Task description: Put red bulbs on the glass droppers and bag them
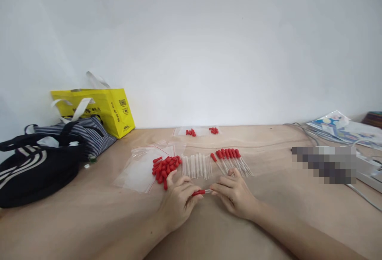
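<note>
My left hand (181, 198) is closed on a red rubber bulb (199, 192) at the front centre. A short piece of clear tube (208, 191) shows at the bulb's right end, and my right hand (234, 194) pinches that tube; its far part is hidden by my fingers. Beyond my left hand lies a pile of red bulbs (163, 168). A row of clear glass tubes (197, 166) lies beside the pile. To the right, several tubes with red bulbs on them (232, 160) lie side by side, just beyond my right hand.
Plastic zip bags (140, 170) lie left of the pile. Another bag with small red pieces (197, 131) lies near the wall. Black (38, 172), striped (97, 132) and yellow (119, 112) bags stand left. Cables, a power strip (368, 169) and printed sheets (343, 126) are right.
</note>
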A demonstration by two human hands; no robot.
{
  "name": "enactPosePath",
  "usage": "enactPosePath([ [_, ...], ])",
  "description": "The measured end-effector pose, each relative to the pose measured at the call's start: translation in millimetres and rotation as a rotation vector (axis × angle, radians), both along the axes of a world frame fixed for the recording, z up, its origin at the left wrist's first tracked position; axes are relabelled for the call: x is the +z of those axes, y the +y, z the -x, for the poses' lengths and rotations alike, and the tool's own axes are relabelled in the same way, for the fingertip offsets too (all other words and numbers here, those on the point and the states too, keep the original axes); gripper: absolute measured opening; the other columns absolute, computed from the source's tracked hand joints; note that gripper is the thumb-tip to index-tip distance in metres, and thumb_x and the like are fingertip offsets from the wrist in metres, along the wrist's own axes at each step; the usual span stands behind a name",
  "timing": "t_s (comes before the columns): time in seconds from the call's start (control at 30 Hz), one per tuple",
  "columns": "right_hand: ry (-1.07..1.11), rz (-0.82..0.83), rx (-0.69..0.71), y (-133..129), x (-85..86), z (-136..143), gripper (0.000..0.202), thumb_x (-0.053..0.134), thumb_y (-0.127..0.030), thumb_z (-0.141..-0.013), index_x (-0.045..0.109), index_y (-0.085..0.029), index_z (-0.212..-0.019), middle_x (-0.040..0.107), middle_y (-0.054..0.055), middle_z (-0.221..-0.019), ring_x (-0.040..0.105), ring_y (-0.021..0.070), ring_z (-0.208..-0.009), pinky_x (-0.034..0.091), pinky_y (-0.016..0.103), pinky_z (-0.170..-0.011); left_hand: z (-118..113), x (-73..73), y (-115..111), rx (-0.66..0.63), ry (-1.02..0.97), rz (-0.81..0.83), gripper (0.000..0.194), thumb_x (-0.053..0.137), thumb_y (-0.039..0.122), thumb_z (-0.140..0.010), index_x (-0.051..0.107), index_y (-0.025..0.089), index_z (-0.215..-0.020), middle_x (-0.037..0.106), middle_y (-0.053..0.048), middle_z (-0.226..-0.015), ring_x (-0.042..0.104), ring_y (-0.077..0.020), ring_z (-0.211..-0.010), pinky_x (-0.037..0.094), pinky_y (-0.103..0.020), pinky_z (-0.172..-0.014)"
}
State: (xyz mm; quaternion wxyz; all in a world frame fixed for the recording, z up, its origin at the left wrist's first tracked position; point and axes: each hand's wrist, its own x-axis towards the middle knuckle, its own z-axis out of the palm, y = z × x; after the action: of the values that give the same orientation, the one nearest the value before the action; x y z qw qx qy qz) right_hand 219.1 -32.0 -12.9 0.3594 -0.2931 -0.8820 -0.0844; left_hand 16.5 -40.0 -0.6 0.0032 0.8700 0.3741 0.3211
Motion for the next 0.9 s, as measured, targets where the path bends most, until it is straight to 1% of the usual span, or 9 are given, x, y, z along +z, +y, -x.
enactPosePath([
  [0.1,-0.048,-0.044,-0.039,0,-1.0,-1,0.017,0.042,-0.017,-0.081,0.059,-0.019,-0.083,0.054,0.0,-0.066,0.041,0.0118,-0.063,0.021,0.029,-0.064,1,-1.8,1,0.004,-0.004,-0.039,0.013,0.049,0.024,-0.081,0.058,0.024,-0.071,0.062,0.006,-0.059,0.053,-0.0145,-0.072,0.009,-0.045,-0.092],
  [0.17,-0.085,-0.073,-0.076,-1,-2.7,-1,0.017,0.043,-0.017,-0.08,0.059,-0.019,-0.082,0.054,0.001,-0.066,0.041,0.0129,-0.064,0.02,0.029,-0.062,1,-1.7,2,0.013,0.021,-0.039,0.014,0.049,0.025,-0.081,0.059,0.025,-0.072,0.062,0.006,-0.06,0.053,-0.0155,-0.073,0.009,-0.047,-0.092],
  [0.27,-0.101,-0.076,-0.141,1,-6.0,-1,0.017,0.044,-0.017,-0.079,0.06,-0.02,-0.083,0.054,0.001,-0.066,0.041,0.0134,-0.065,0.019,0.028,-0.061,5,0.9,4,0.076,0.09,-0.018,0.014,0.049,0.027,-0.08,0.057,0.03,-0.091,0.065,0.003,-0.081,0.052,-0.0189,-0.085,0.01,-0.048,-0.091],
  [0.33,-0.049,-0.045,-0.254,8,-7.9,-3,0.017,0.044,-0.018,-0.079,0.06,-0.021,-0.084,0.057,0.001,-0.068,0.043,0.0136,-0.066,0.02,0.028,-0.061,9,2.6,7,0.171,0.106,-0.025,0.031,0.052,0.03,-0.077,0.049,0.029,-0.107,0.061,-0.001,-0.096,0.049,-0.0216,-0.093,0.013,-0.048,-0.09],
  [0.4,0.021,0.011,-0.431,17,-8.7,-5,0.019,0.044,-0.018,-0.079,0.06,-0.021,-0.087,0.059,0.002,-0.072,0.046,0.0143,-0.07,0.02,0.028,-0.063,14,3.0,9,0.275,0.085,-0.05,0.04,0.054,0.033,-0.074,0.045,0.026,-0.112,0.059,-0.004,-0.1,0.049,-0.0231,-0.094,0.016,-0.048,-0.089],
  [0.5,0.064,0.139,-0.672,32,-7.0,-6,0.021,0.042,-0.017,-0.079,0.059,-0.02,-0.091,0.063,0.003,-0.079,0.051,0.016,-0.077,0.021,0.029,-0.067,19,1.6,14,0.362,0.066,-0.087,0.031,0.053,0.031,-0.073,0.049,0.024,-0.104,0.059,-0.005,-0.096,0.049,-0.0232,-0.092,0.02,-0.046,-0.087],
  [0.6,0.029,0.271,-0.8,42,-3.5,-3,0.021,0.04,-0.02,-0.079,0.057,-0.017,-0.09,0.064,0.005,-0.078,0.053,0.0178,-0.077,0.021,0.03,-0.069,21,0.0,17,0.366,0.076,-0.109,0.024,0.053,0.029,-0.073,0.052,0.026,-0.097,0.059,-0.003,-0.092,0.05,-0.0229,-0.09,0.02,-0.046,-0.086],
  [0.73,-0.049,0.357,-0.88,49,1.0,7,0.019,0.038,-0.022,-0.08,0.054,-0.016,-0.088,0.063,0.006,-0.074,0.054,0.0199,-0.076,0.021,0.032,-0.072,22,0.8,18,0.388,0.073,-0.128,0.016,0.054,0.028,-0.072,0.057,0.026,-0.088,0.059,-0.003,-0.088,0.05,-0.023,-0.089,0.021,-0.046,-0.085],
  [0.9,-0.121,0.422,-0.922,54,7.5,16,0.019,0.039,-0.02,-0.078,0.054,-0.014,-0.088,0.063,0.01,-0.076,0.054,0.0217,-0.079,0.021,0.034,-0.072,24,5.8,20,0.446,0.062,-0.131,0.009,0.053,0.026,-0.072,0.06,0.024,-0.078,0.06,-0.004,-0.085,0.051,-0.0232,-0.086,0.021,-0.046,-0.084],
])
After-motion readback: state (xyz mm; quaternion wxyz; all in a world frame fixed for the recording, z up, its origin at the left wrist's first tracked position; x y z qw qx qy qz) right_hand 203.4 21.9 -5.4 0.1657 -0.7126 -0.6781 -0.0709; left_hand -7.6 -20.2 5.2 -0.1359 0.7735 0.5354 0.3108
